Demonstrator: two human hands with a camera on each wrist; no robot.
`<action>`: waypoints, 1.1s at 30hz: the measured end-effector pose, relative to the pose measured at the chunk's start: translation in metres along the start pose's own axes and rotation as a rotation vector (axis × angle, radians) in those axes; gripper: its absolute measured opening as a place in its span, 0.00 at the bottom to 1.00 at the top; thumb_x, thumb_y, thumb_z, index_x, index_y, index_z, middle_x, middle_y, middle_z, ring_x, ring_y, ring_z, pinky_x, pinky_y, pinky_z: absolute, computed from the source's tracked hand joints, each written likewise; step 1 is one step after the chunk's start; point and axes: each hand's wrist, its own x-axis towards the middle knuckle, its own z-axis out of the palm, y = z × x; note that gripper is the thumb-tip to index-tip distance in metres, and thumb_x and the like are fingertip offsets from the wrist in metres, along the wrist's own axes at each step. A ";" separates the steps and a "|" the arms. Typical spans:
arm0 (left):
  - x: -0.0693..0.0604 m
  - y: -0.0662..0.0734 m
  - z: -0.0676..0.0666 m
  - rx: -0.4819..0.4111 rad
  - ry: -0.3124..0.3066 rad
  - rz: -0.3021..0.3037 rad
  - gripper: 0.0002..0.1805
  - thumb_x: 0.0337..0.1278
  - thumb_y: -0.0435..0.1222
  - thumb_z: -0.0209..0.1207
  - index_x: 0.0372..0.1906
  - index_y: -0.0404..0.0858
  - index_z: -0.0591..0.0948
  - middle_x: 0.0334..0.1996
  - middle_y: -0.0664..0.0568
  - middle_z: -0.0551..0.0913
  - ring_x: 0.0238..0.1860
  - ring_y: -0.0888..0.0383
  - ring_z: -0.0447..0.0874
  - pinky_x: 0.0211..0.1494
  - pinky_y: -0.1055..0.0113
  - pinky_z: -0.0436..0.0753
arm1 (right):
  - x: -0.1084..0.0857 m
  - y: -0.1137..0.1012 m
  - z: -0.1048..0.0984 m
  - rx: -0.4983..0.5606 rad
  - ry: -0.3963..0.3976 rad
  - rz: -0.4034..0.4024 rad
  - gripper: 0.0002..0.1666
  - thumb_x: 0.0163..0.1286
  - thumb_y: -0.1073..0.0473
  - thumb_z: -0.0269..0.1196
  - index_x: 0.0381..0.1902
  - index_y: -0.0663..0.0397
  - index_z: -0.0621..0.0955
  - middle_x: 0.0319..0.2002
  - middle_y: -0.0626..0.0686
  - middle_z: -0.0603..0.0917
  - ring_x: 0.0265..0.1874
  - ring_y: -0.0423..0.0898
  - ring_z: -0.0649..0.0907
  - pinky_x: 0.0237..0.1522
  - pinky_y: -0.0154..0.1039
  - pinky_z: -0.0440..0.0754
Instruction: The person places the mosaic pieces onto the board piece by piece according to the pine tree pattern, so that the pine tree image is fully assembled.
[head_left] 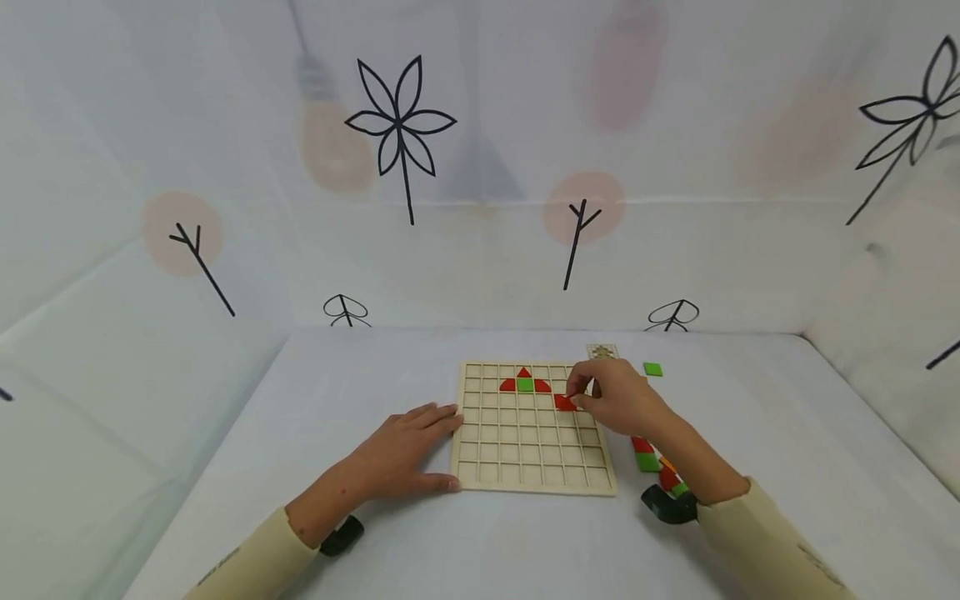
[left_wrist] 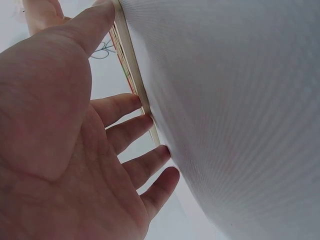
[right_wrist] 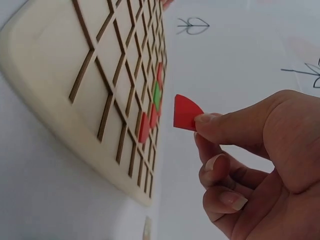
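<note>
Between thumb and fingertips my right hand [head_left: 618, 396] pinches a red quarter-circle tile [right_wrist: 186, 112], held just above the wooden grid board [head_left: 510, 458]. Close to that hand a red tile [head_left: 562, 402] lies in the grid. Farther up the board a green square tile [head_left: 525, 385] has a red triangle tile [head_left: 523, 372] above it and a red curved tile on either side. My left hand [head_left: 401, 450] has its fingers extended, its fingertips and thumb touching the board's left edge. In the left wrist view, the fingers [left_wrist: 127, 132] meet the board's side.
Right of the board, red, green and orange tiles [head_left: 647, 461] lie partly hidden under the right forearm. A lone green square [head_left: 652, 369] sits at the back right. A patterned card [head_left: 602, 351] lies behind the board, partly covered by the right hand. White cloth [head_left: 360, 350] covers the table.
</note>
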 end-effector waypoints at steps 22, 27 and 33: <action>0.003 -0.002 0.002 -0.027 0.009 -0.022 0.50 0.59 0.68 0.67 0.82 0.50 0.67 0.82 0.55 0.65 0.82 0.45 0.59 0.77 0.40 0.68 | 0.038 -0.029 0.033 0.065 -0.011 -0.070 0.07 0.71 0.68 0.70 0.35 0.50 0.85 0.32 0.46 0.85 0.28 0.44 0.77 0.33 0.40 0.78; 0.003 -0.003 0.002 -0.030 0.021 -0.010 0.50 0.59 0.68 0.67 0.81 0.49 0.68 0.82 0.54 0.65 0.82 0.45 0.61 0.75 0.40 0.69 | 0.044 -0.033 0.038 0.095 -0.010 -0.070 0.07 0.71 0.68 0.69 0.34 0.51 0.86 0.33 0.46 0.86 0.28 0.44 0.78 0.34 0.40 0.78; 0.003 -0.003 0.001 -0.038 0.032 0.007 0.50 0.60 0.67 0.68 0.81 0.48 0.68 0.81 0.53 0.66 0.81 0.44 0.61 0.75 0.39 0.70 | 0.050 -0.038 0.044 0.127 -0.004 -0.104 0.06 0.71 0.69 0.69 0.35 0.54 0.86 0.33 0.48 0.86 0.29 0.45 0.78 0.36 0.41 0.79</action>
